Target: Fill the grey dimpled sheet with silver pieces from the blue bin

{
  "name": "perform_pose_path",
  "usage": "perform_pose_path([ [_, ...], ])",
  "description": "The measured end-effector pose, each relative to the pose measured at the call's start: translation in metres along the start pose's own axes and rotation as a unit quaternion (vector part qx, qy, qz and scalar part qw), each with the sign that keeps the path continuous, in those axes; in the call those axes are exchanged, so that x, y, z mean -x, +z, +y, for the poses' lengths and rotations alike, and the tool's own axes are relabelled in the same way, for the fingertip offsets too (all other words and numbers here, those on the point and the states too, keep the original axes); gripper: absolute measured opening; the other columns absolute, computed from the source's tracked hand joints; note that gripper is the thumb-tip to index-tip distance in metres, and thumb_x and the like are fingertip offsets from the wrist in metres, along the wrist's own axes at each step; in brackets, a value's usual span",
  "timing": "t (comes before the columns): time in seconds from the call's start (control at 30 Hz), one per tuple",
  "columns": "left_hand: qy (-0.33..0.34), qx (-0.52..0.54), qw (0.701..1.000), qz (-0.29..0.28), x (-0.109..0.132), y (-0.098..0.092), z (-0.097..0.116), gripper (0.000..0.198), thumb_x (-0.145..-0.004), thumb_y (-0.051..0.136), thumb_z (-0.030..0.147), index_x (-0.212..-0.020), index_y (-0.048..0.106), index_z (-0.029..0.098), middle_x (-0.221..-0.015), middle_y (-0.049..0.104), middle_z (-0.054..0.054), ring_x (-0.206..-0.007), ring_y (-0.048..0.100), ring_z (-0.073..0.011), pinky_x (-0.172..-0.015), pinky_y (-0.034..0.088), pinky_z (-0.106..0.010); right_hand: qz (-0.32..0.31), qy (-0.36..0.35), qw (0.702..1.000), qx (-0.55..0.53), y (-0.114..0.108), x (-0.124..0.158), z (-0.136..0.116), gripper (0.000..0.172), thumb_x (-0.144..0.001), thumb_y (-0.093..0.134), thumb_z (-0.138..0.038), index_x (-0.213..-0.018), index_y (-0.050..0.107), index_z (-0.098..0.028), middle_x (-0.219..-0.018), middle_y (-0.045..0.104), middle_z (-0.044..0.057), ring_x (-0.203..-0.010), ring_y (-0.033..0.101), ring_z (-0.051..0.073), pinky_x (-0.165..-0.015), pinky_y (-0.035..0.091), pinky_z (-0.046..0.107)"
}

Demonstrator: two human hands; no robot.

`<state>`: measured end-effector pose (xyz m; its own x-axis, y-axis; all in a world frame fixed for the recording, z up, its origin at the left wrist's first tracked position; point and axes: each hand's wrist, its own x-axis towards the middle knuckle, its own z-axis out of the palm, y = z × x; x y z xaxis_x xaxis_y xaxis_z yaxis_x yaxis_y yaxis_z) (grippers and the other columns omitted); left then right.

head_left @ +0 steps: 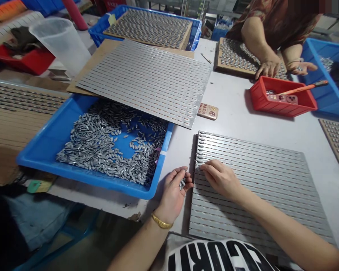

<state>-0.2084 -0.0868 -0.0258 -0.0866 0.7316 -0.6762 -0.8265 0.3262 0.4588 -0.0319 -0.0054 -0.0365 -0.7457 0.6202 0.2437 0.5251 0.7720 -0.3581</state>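
Although a heap of small grey almond-shaped pieces (110, 146) remains loose in a shallow blue plastic tray (87, 180), we find a fair quantity already set in order: a wooden board carrying dense slanting rows of similar pieces (149, 28) sits in a blue plastic crate (101, 30) at the far side of the table.

Just right of the tray lies a ribbed silver metal sheet (260, 188), its slanted rows running across its whole face. We cannot confirm from this view that every row is filled. The person's left hand (172, 195), with a gold bangle (161, 221) at the wrist, is cupped palm up beside the sheet's left edge, its fingers curled around a small pinch of the grey pieces (182, 184). The right hand (220, 178) lies over the left part of the sheet, its fingers (207, 168) drawn together against the ribs. Whether they grip a piece, we cannot tell.

Further items were noted. A second ribbed silver sheet (144, 81) rests on brown cardboard (101, 47), overlapping the tray's far edge, and a clear plastic jug (59, 43) stands at far left. To the far right, a co-worker's hands (268, 69) work at another wooden board (235, 56), near a red plastic crate (282, 109) holding an orange-handled tool (302, 88). A tan rectangular tag (207, 111) lies on the table between the two silver sheets.
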Motion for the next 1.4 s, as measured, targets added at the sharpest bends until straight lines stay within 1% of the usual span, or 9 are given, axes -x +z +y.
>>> perform_pose_path([
  [0.1,0.008,-0.007,1.000,0.007,-0.003,0.000,-0.001,0.024,-0.074,0.074,0.025,-0.094,0.066,0.014,-0.078,0.059,-0.002,-0.067,0.054,-0.0087,-0.062,0.045,-0.021,-0.001,0.002,1.000,0.007,-0.003,-0.001,-0.003,0.028,-0.093,0.045,-0.013,-0.117,0.058,-0.018,-0.099,0.064,0.010,-0.089,0.059,0.020,-0.071,0.052,0.031],
  [0.23,0.011,-0.014,1.000,-0.004,-0.003,0.000,-0.001,0.026,-0.072,0.077,0.028,-0.092,0.067,0.014,-0.077,0.059,-0.002,-0.068,0.053,-0.0087,-0.060,0.043,-0.020,-0.043,-0.042,0.997,0.054,-0.008,-0.010,-0.007,0.033,-0.092,0.048,-0.013,-0.122,0.059,-0.018,-0.105,0.064,0.011,-0.090,0.056,0.022,-0.072,0.052,0.035],
  [0.4,0.008,-0.009,1.000,-0.007,-0.003,-0.004,-0.003,0.029,-0.074,0.074,0.028,-0.099,0.068,0.014,-0.084,0.063,-0.004,-0.072,0.057,-0.0101,-0.066,0.046,-0.022,-0.072,-0.054,0.994,0.066,-0.014,-0.017,-0.008,0.023,-0.091,0.050,-0.012,-0.106,0.065,-0.019,-0.097,0.065,0.010,-0.086,0.055,0.021,-0.064,0.047,0.031],
  [0.57,0.006,-0.010,1.000,-0.003,-0.001,-0.003,-0.003,0.027,-0.074,0.074,0.022,-0.098,0.066,0.014,-0.087,0.064,-0.005,-0.073,0.059,-0.0096,-0.069,0.047,-0.022,-0.101,0.012,0.995,-0.014,-0.017,-0.008,-0.005,0.015,-0.093,0.046,-0.014,-0.090,0.060,-0.019,-0.078,0.061,0.004,-0.072,0.054,0.017,-0.062,0.044,0.028],
  [0.67,0.002,-0.007,1.000,-0.007,0.000,0.000,-0.002,0.029,-0.072,0.075,0.018,-0.099,0.065,0.014,-0.086,0.065,-0.004,-0.073,0.059,-0.0094,-0.069,0.048,-0.022,-0.097,0.034,0.993,-0.055,-0.016,-0.001,-0.003,0.014,-0.091,0.045,-0.014,-0.090,0.058,-0.019,-0.080,0.061,0.004,-0.072,0.055,0.016,-0.062,0.044,0.027],
  [0.77,-0.002,-0.004,1.000,-0.002,0.001,0.001,-0.001,0.030,-0.070,0.075,0.016,-0.098,0.065,0.014,-0.084,0.065,-0.004,-0.071,0.059,-0.0091,-0.068,0.048,-0.021,-0.094,0.017,0.995,-0.041,-0.017,0.001,-0.002,0.015,-0.090,0.046,-0.012,-0.089,0.059,-0.019,-0.080,0.062,0.005,-0.074,0.056,0.017,-0.064,0.045,0.029],
  [1.0,0.005,-0.002,1.000,0.002,0.002,0.002,-0.003,0.028,-0.070,0.076,0.017,-0.095,0.065,0.015,-0.083,0.064,-0.003,-0.070,0.058,-0.0088,-0.068,0.047,-0.022,0.014,-0.033,0.999,-0.003,-0.006,-0.008,0.003,0.019,-0.090,0.047,-0.009,-0.097,0.061,-0.020,-0.091,0.067,0.007,-0.084,0.059,0.019,-0.067,0.048,0.030],
  [1.13,0.004,0.003,1.000,0.004,0.002,0.003,-0.003,0.028,-0.068,0.077,0.017,-0.093,0.065,0.015,-0.084,0.064,-0.003,-0.070,0.058,-0.0092,-0.068,0.048,-0.022,0.008,-0.052,0.998,0.037,0.003,-0.009,0.008,0.018,-0.090,0.049,-0.012,-0.097,0.064,-0.020,-0.093,0.068,0.008,-0.083,0.059,0.019,-0.067,0.047,0.031],
  [1.4,0.003,0.006,1.000,0.003,0.002,0.002,-0.003,0.028,-0.068,0.076,0.017,-0.094,0.064,0.015,-0.084,0.064,-0.004,-0.071,0.058,-0.0094,-0.069,0.048,-0.023,0.014,-0.046,0.999,0.001,0.003,-0.008,0.008,0.019,-0.090,0.049,-0.010,-0.099,0.063,-0.020,-0.091,0.068,0.007,-0.081,0.059,0.019,-0.066,0.048,0.030],
])
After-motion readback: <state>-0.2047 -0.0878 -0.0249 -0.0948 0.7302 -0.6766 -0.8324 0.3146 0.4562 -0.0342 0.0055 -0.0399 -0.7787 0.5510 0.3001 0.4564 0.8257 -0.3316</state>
